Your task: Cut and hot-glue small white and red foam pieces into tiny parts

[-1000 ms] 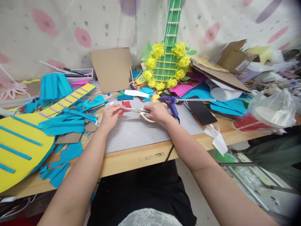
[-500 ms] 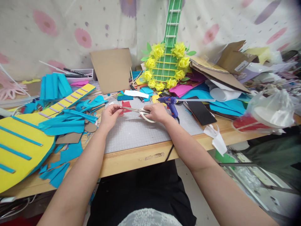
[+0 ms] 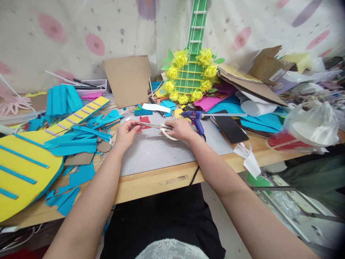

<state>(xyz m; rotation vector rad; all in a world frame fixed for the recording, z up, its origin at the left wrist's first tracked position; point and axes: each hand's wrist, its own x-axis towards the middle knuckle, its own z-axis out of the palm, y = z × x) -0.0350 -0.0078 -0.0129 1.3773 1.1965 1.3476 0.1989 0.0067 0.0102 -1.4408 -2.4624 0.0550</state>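
My right hand [image 3: 181, 128] is closed around the white handles of a pair of scissors [image 3: 168, 133], whose blades point left. The blade tips reach the fingertips of my left hand [image 3: 127, 133]. Those fingers are pinched together, and whatever small thing they hold is too small to make out. A red piece of paper [image 3: 146, 121] lies just behind the blades on the grey cutting mat [image 3: 151, 158]. Right of my right hand stands a blue glue gun [image 3: 196, 118] with a clear glue stick in its back.
A yellow guitar shape [image 3: 32, 158] and blue paper scraps [image 3: 78, 144] cover the left side. A green guitar shape with yellow paper flowers [image 3: 188, 75] stands at the back. To the right lie a black phone [image 3: 231, 128], a tissue [image 3: 249, 158] and a bagged red cup [image 3: 288, 140].
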